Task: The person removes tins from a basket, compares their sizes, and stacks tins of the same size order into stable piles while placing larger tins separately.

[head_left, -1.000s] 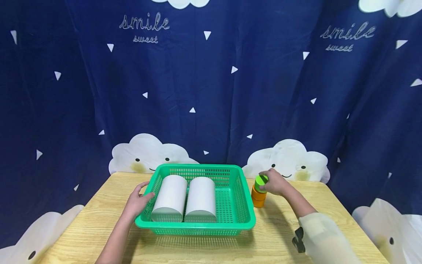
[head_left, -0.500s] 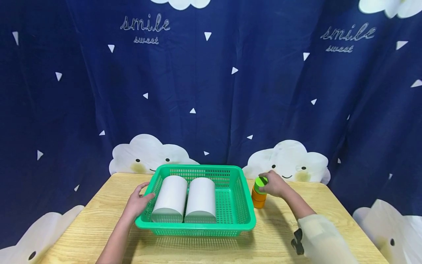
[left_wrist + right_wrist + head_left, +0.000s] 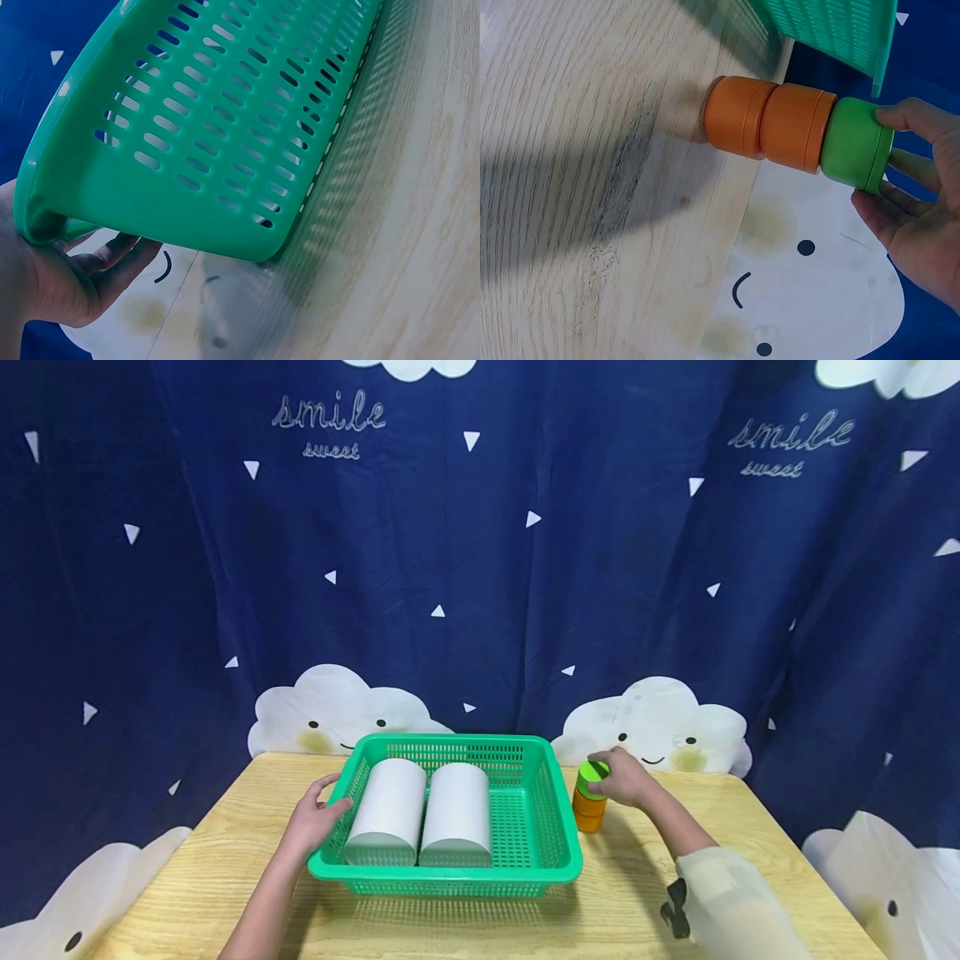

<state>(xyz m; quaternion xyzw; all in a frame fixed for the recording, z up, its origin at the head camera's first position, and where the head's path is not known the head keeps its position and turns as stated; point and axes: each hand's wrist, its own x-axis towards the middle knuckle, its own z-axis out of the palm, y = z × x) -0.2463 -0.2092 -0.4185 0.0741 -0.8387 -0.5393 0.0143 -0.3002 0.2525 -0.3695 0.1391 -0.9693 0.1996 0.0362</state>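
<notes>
A green plastic basket (image 3: 555, 852) with slotted walls sits on the table, and two white cylinders (image 3: 387, 802) lie side by side in its left and middle parts. My left hand (image 3: 315, 818) grips the basket's left rim, thumb on the inner side; in the left wrist view its fingers (image 3: 124, 262) curl under that rim. Right of the basket stands a stack of small round containers: two orange ones (image 3: 795, 124) below and a green one (image 3: 855, 142) on top. My right hand (image 3: 624, 777) pinches the green container between thumb and fingers, and it rests on the upper orange one.
The light wooden table (image 3: 660, 910) extends in front of and beside the basket. Behind it hangs a dark blue curtain (image 3: 480, 527) with white clouds and triangles. A dark worn patch (image 3: 630, 165) marks the wood near the stack in the right wrist view.
</notes>
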